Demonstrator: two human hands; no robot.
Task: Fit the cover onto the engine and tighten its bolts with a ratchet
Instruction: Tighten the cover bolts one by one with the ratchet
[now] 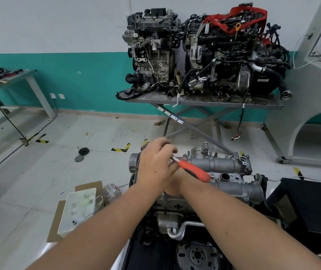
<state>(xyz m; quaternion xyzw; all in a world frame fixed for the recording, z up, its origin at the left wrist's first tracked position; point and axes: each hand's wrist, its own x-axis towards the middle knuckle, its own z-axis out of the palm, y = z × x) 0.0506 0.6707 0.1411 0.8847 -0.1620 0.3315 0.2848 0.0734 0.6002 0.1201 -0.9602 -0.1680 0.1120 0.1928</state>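
The engine (pixel 172 217) stands low in front of me, and the silver cover (pixel 222 164) lies across its top. A ratchet with a red handle (pixel 193 171) angles down to the right over the cover's left end. My left hand (pixel 155 165) is closed over the ratchet's head, fingers curled around the metal shaft. My right forearm reaches in from the lower right and passes under the red handle. My right hand (pixel 172 189) is mostly hidden beneath my left hand and wrist, so its grip does not show.
Two other engines sit on a metal table (pixel 204 101) against the back wall. A cardboard box with a white tray (pixel 78 209) lies on the floor to the left, near two black pulleys (pixel 83 152). A black case (pixel 307 203) stands at the right.
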